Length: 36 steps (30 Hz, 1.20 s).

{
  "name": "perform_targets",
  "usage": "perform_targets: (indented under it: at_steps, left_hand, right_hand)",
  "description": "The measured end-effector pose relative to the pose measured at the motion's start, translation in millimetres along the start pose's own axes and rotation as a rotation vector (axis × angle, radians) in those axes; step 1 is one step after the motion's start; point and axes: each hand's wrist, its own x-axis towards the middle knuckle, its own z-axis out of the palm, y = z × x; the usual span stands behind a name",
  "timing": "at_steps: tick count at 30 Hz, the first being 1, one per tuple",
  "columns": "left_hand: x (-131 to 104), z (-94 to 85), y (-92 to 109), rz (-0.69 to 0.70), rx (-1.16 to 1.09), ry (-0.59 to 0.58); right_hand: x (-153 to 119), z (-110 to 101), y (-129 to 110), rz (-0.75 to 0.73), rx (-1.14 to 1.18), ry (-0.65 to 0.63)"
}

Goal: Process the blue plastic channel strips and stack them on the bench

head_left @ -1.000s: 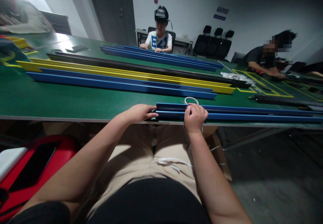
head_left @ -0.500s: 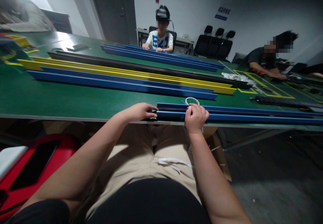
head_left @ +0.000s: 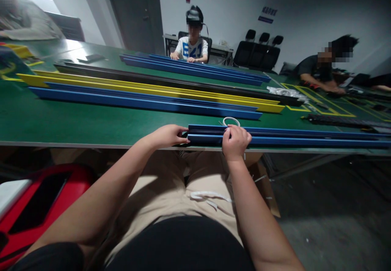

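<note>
A long blue channel (head_left: 305, 141) lies along the table's near edge, its open side showing a dark inside. My right hand (head_left: 236, 142) is closed over it near the left end, fingers curled across the near wall. At that left end is my left hand (head_left: 168, 135), thumb and fingers bent toward each other against the tip. Something dark shows between those fingertips, too small to make out. A white ring of cord or tape (head_left: 231, 120) lies just behind my right hand.
Beyond lie another blue channel (head_left: 146, 102), a yellow channel (head_left: 171, 93), a black channel (head_left: 128, 76) and more blue channels (head_left: 195, 70). Clear plastic bags (head_left: 287, 93) sit to the right. Co-workers sit around the green table (head_left: 76, 120). A red seat or case (head_left: 70, 189) stands lower left.
The view has shifted slightly, moving everything a little to the left. Both hands keep their places on the blue channel, with the left fingertips slightly shifted at its end.
</note>
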Motion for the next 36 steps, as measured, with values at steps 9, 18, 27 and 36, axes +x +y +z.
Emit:
perform_targets:
  at_steps: [9,18,27,36]
  left_hand:
    - [2.2,3.8,-5.7,0.006,-0.066,-0.001]
    - [-0.5,4.6,-6.4,0.020,-0.010,0.006]
    - [-2.9,6.1,-4.8,0.049,0.057,0.009]
    - [-3.4,9.1,-6.4,0.208,0.245,0.073]
  right_hand:
    - [0.4,-1.2,-0.5,-0.010,-0.024,-0.011]
    - [0.9,-2.1,-1.2,-0.012,-0.039,-0.026]
    - [1.2,-2.8,-1.1,-0.016,-0.032,-0.032]
    - [1.8,-1.2,-0.3,0.003,0.007,-0.028]
